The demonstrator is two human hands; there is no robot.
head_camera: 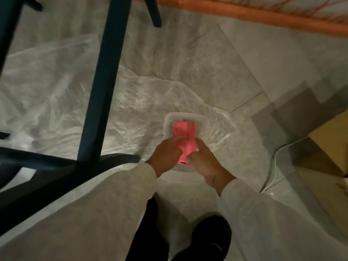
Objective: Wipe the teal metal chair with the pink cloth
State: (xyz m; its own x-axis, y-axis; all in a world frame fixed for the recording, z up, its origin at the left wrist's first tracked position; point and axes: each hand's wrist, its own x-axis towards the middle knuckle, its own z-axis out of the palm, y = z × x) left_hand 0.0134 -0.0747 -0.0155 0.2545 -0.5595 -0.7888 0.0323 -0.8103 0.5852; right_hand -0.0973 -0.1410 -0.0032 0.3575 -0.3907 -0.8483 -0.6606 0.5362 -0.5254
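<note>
Cloth: folded pink cloth (184, 138), over clear plastic tub (205, 123).
Left hand (165, 155): fingers pinching cloth.
Right hand (208, 163): fingers gripping cloth.
Chair: teal metal chair (101, 80), left.

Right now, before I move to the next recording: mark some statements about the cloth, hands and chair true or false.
1. Both the left hand and the right hand hold the pink cloth. True.
2. The cloth is pressed against the teal chair. False: it is over the clear container, apart from the chair.
3. The container sits on the plastic sheet. True.
4. The white cable lies left of the chair. False: it lies far right.
</note>
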